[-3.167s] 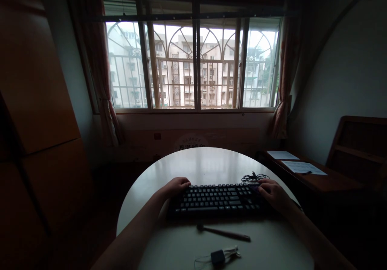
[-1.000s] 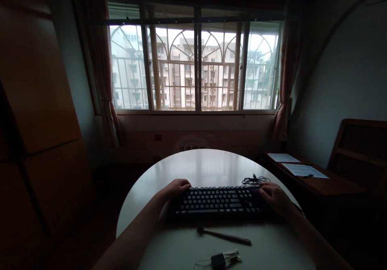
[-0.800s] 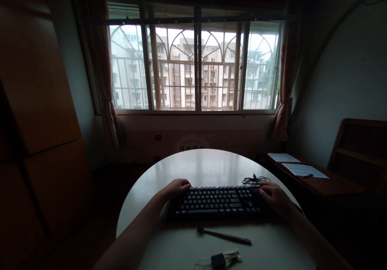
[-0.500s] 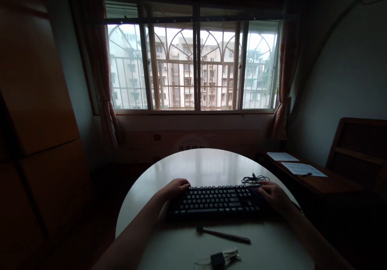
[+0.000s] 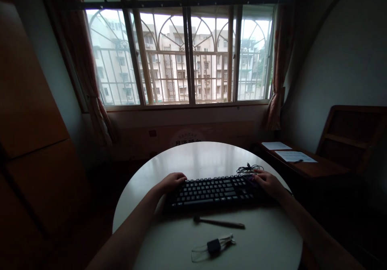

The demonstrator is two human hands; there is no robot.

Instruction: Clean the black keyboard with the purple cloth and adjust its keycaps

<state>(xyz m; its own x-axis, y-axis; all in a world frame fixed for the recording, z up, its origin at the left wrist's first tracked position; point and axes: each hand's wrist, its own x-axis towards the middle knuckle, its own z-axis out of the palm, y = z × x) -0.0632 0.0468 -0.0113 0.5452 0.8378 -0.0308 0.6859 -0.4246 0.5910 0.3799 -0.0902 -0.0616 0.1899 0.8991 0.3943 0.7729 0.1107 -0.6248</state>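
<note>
A black computer keyboard [image 5: 208, 191] with pale-marked keys lies on a round white table [image 5: 136, 209]. My left hand [image 5: 173, 181] is closed around its left end, the fingertips at the top left corner. At the opposite end, my right hand [image 5: 267, 183] grips the right side, the thumb and fingers near the upper right keys. A coiled black cable [image 5: 249, 168] rests just behind the keyboard by my right hand. In front lies a thin brush-like tool [image 5: 222, 223] with a dark round head. Nearer to me is a wire keycap puller [image 5: 214, 246] with a black block in its middle.
To the right stands a brown wooden bench or low table [image 5: 329, 167] with paper sheets [image 5: 296, 156] and a small dark object on it. A wooden cabinet [image 5: 33, 173] is on the left. A barred window [image 5: 187, 56] with curtains fills the back wall.
The camera view has tilted down and shifted slightly, so everything sits a little higher in it. Both hands keep their hold at the keyboard's ends.
</note>
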